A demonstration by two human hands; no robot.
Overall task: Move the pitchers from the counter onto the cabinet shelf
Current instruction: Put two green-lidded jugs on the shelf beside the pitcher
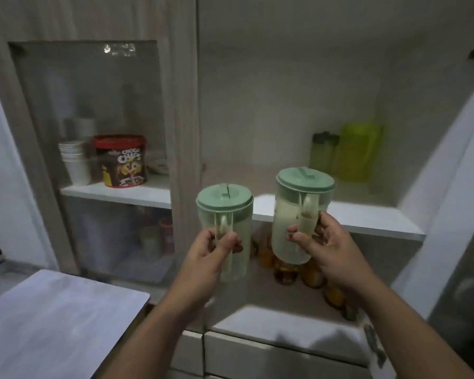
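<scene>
I hold two pale translucent pitchers with mint-green lids in the air in front of an open cabinet. My left hand (216, 248) grips the handle of the left pitcher (226, 212), which hangs upright below shelf height. My right hand (319, 239) grips the handle of the right pitcher (293, 212), held higher and tilted slightly, its lid level with the front edge of the white cabinet shelf (367, 218). Both pitchers are apart from each other and from the shelf.
At the shelf's back right stand a yellow-green container (360, 151) and a dark-lidded green bottle (323, 150). Several jars (311, 276) sit on the lower shelf. Behind the glass door at left are stacked paper cups (74, 162) and a cereal tub (122, 161). A counter (52, 318) lies lower left.
</scene>
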